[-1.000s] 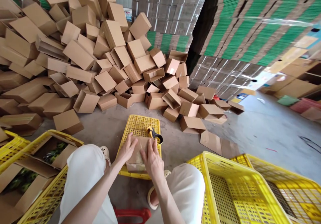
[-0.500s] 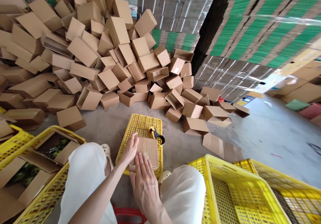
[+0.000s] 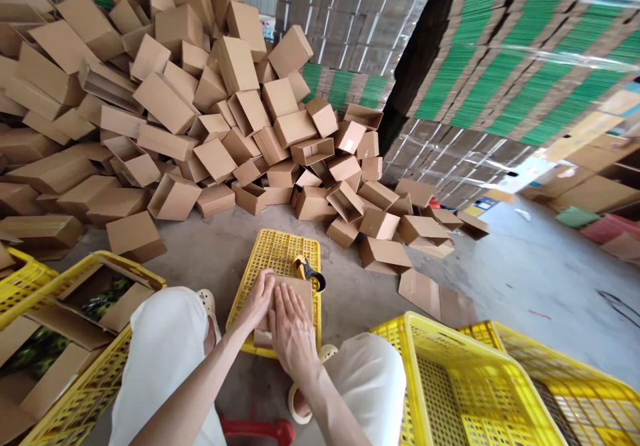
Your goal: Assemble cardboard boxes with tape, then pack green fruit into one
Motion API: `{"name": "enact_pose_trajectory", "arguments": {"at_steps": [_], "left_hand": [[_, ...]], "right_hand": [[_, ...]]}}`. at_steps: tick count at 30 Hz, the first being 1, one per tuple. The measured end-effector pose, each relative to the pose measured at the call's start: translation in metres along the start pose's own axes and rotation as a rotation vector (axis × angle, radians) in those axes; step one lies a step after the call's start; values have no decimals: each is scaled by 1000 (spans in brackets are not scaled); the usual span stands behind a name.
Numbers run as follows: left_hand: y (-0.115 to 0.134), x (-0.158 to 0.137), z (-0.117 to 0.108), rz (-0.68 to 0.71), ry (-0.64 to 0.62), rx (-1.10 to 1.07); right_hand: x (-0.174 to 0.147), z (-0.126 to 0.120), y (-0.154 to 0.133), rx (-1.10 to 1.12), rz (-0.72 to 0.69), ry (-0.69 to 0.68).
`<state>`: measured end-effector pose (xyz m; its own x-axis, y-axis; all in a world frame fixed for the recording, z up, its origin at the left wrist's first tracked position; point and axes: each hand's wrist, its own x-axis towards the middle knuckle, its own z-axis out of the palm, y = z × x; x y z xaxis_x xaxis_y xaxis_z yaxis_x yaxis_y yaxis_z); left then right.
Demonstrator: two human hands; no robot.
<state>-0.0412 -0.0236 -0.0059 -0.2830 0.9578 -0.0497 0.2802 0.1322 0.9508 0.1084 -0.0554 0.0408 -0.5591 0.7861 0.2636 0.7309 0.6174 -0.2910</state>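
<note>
While flat, right hand (image 3: 294, 335) atop carton (image 3: 303, 290).

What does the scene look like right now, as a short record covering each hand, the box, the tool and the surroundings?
Left hand: at the box's left edge, touching it
Right hand: laid flat on the box top
Box: cardboard, partly hidden by the hands
Support: yellow crate under the box
Tool: apparent tape dispenser, yellow and black, near the box's far right corner
Left side: open cartons with green contents
Right side: yellow basket
Ahead: heap of cardboard boxes
</note>
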Motion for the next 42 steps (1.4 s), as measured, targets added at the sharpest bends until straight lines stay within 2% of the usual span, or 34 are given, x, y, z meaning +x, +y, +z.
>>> {"name": "enact_pose_trajectory", "arguments": {"at_steps": [5,9,14,16,20,24,26,28,35,42], "left_hand": [[1,-2,-3,22,-13,2],[1,-3,-4,24,-10,-9],[0,-4,0,47,58,-48],[0,-4,1,45,66,-55],[2,-5,1,42,79,-36],[3,-6,1,34,82,-14],[3,-5,1,28,87,-12],[2,-4,2,30,96,-12],[-1,-3,4,34,110,6],[-1,-4,4,32,114,6]], "right_hand": [[61,-6,20,-66,89,-65],[81,-12,30,-101,110,-205],[59,-3,25,-155,57,-75],[42,-3,22,-150,16,-78],[11,-19,25,-68,-45,-219],[-3,-40,45,173,-78,-498],[-5,-47,52,282,-57,-564],[-5,-49,52,324,-6,-558],[1,-53,33,288,133,-533],[17,-49,26,291,164,-535]]}}
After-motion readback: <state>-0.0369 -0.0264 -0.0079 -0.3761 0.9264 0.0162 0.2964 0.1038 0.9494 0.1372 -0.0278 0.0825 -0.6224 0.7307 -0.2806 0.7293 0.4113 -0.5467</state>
